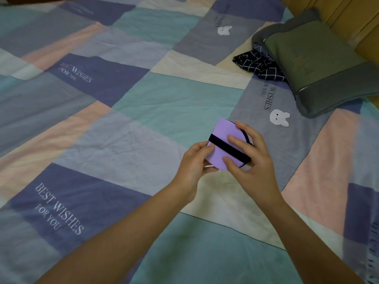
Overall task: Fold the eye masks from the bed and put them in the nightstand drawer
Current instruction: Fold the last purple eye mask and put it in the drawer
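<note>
A purple eye mask (222,131), folded in half with its black elastic strap (229,149) wrapped across it, is held above the bed between both hands. My left hand (193,162) grips its near left edge with thumb on top. My right hand (253,155) holds the right side, fingers spread over the purple face and the strap. No nightstand or drawer is in view.
The patchwork quilt (123,119) covers the whole bed. A green and grey pillow (315,64) lies at the far right, with a dark grid-patterned cloth (260,64) tucked beside it. A wooden headboard (348,17) runs along the top right corner.
</note>
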Available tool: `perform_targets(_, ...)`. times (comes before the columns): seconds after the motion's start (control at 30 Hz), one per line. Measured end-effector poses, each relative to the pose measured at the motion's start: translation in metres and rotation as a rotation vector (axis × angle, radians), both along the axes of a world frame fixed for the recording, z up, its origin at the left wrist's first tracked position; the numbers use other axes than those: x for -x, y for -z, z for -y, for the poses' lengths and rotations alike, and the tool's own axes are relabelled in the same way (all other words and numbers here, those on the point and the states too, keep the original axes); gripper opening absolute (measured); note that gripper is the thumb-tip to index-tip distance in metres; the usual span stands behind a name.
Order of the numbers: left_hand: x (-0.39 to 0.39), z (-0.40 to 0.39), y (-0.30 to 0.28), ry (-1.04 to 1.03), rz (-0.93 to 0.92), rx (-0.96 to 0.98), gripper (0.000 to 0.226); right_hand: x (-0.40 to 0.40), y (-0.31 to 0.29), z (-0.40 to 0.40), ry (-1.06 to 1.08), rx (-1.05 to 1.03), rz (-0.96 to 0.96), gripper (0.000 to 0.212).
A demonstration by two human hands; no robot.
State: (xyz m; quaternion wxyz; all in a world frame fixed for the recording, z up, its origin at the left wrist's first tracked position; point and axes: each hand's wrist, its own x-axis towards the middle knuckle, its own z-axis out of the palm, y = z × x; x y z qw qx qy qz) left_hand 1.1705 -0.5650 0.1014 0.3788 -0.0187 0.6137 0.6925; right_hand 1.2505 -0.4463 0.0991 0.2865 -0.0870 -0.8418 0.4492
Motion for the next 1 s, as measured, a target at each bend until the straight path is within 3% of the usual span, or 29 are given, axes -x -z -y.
perform_targets(0.2,0.011,0.025,-0.041,0.050,-0.117,0.091,0.010,0.007,-0.037,0.010,-0.068,0.085,0.033,0.037)
perform_targets(0.37,0.036,0.064,-0.115,0.087,-0.346,0.163,0.014,0.025,-0.108,0.026,-0.117,0.104,0.017,0.039)
perform_targets(0.57,0.080,0.116,-0.238,0.082,-0.689,0.337,0.005,0.055,-0.240,0.051,-0.212,0.047,-0.102,0.038)
perform_targets(0.7,0.095,0.149,-0.321,0.081,-0.936,0.571,0.011,0.068,-0.329,0.075,-0.299,-0.021,-0.180,0.039)
perform_targets(0.8,0.091,0.174,-0.393,0.070,-1.123,0.755,0.021,0.069,-0.394,0.093,-0.339,-0.082,-0.264,0.038)
perform_targets(1.0,0.055,0.222,-0.519,-0.102,-1.349,0.894,0.023,0.053,-0.497,0.128,-0.416,-0.155,-0.442,0.031)
